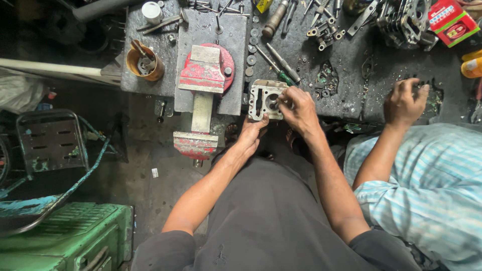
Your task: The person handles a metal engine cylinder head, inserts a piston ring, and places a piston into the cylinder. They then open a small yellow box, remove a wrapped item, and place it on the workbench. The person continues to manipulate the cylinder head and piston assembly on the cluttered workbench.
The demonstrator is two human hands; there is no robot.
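**Both hands on a metal casting at the bench edge**

The left hand props the pale grey cast-metal engine part with round bores from below, while the right hand presses fingertips onto its right side. It sits at the edge of the dark, grimy steel workbench, just right of the red bench vise. A co-worker's hand, striped sleeve behind it, rests further right among scattered washers.

The metal engine part lies at the near edge of the workbench, just right of the vise. A screwdriver lies behind it.
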